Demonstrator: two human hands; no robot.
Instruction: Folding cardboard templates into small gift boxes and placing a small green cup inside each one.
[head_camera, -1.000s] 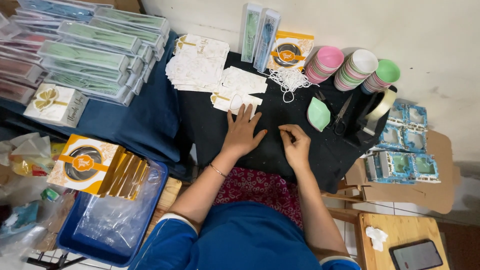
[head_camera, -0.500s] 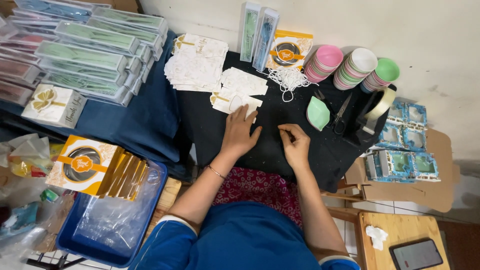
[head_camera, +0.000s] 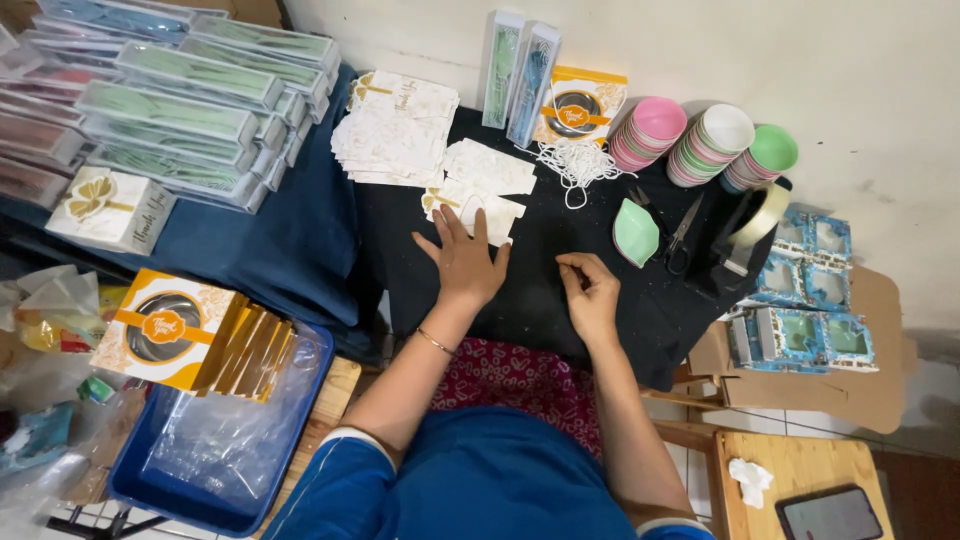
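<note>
My left hand (head_camera: 466, 262) lies flat with spread fingers on the black cloth (head_camera: 540, 300), its fingertips touching a small white flat card (head_camera: 472, 203) with gold print. My right hand (head_camera: 590, 295) rests beside it on the cloth, fingers curled and pinched together; whether something small is between them I cannot tell. More white cards (head_camera: 490, 165) and a bigger stack of them (head_camera: 392, 128) lie just beyond my left hand. A tangle of white string (head_camera: 578, 160) sits farther back.
Stacks of pink (head_camera: 648, 132), white (head_camera: 710, 143) and green bowls (head_camera: 760, 158) stand at the back right, with a mint dish (head_camera: 636, 232), scissors (head_camera: 682, 232) and a tape dispenser (head_camera: 745, 230). Clear boxes (head_camera: 180, 105) pile at left. A blue bin (head_camera: 230, 440) is lower left.
My left hand has slid slightly forward onto the white card; my right hand has barely shifted.
</note>
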